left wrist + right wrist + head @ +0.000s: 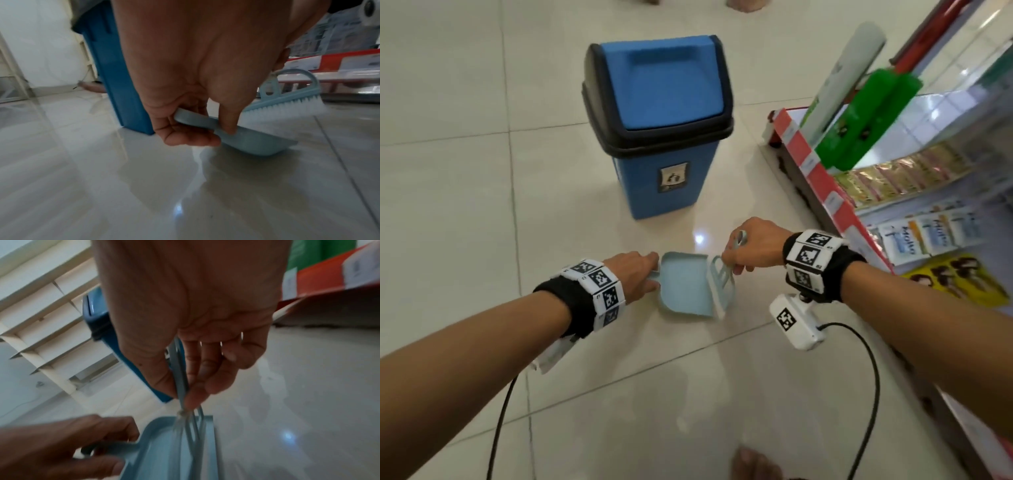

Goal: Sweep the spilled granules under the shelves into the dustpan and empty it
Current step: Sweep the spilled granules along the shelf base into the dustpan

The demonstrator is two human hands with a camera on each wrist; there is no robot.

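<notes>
A light blue dustpan [683, 287] is held low over the tiled floor, in front of the blue swing-lid bin [654, 120]. My left hand [650, 270] grips its short handle [193, 118] with thumb and fingers curled round it. The matching brush [722, 284] stands on its white bristles [287, 108] at the pan's right edge. Gripping the brush's looped handle [180, 378] from above is my right hand [736, 263]. The pan's inside [164, 451] looks bare; no granules show on the floor.
A shop shelf [825, 185] with a red-and-white edge runs along the right, holding sachets and green packs [866, 113]. The bin [115, 73] stands just beyond the pan. A bare foot [753, 462] is at the bottom edge, and black cables trail from both wrists.
</notes>
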